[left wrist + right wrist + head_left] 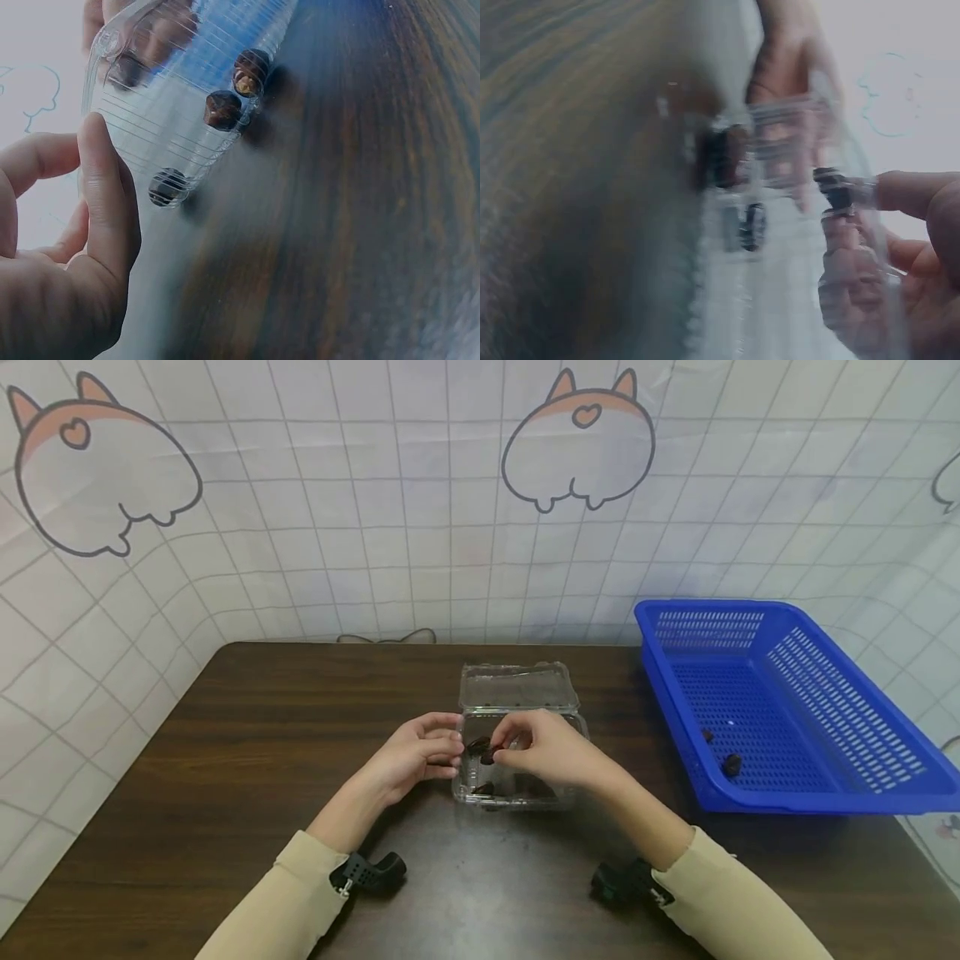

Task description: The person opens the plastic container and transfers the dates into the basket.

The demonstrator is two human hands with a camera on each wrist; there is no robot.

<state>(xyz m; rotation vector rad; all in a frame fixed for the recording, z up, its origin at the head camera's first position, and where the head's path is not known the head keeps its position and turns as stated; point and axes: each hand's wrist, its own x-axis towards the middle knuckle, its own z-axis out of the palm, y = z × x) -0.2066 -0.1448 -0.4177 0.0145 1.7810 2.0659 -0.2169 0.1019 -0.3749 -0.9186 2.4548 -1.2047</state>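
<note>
A clear plastic clamshell box [465, 781] stands mid-table with its lid [517, 689] folded back. My left hand [420, 752] touches the box's left side, fingers mostly straight. Over the box, my right hand [551, 747] pinches a small dark brown round piece [832, 187] between thumb and fingers, inside the wall. More such dark pieces [223, 110] lie along the box bottom, seen through its ribbed wall in the left wrist view; one piece [251, 75] shows a tan patch. Blur in the right wrist view hides the exact kind of these pieces.
At the right of the dark wooden table [300, 693] stands a blue perforated plastic basket [675, 727]. Inside it lie a dark piece [732, 765] and a smaller brown one [707, 736]. A thin cable [386, 640] runs along the back edge, before a patterned cloth.
</note>
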